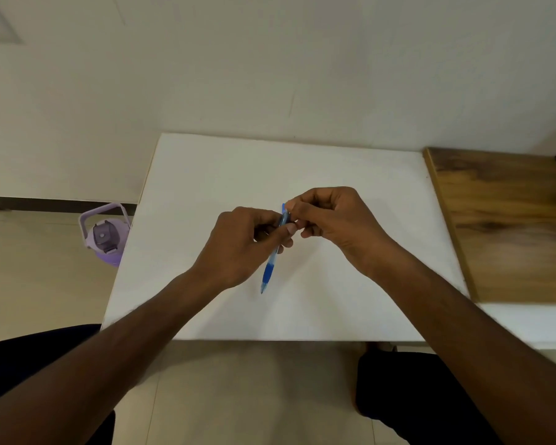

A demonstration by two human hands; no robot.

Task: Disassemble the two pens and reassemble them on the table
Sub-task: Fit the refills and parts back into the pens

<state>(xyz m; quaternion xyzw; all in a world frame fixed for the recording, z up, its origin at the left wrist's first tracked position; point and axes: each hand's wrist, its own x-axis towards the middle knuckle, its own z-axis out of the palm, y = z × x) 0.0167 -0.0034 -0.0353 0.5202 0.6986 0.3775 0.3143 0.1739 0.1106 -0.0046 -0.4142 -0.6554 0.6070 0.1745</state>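
A blue pen [269, 266] with a clear barrel and a darker blue grip hangs above the middle of the white table [350, 300], tip pointing down toward me. My left hand [241, 245] grips the barrel's upper part. My right hand [331, 220] pinches the pen's top end, where the blue clip shows between the fingers. Only this one pen is in view; its upper part is hidden by my fingers.
A purple water bottle [105, 234] stands on the floor left of the table. A wooden board [507, 220] lies along the table's right side. A wall runs behind the table. My knees sit below the table's front edge.
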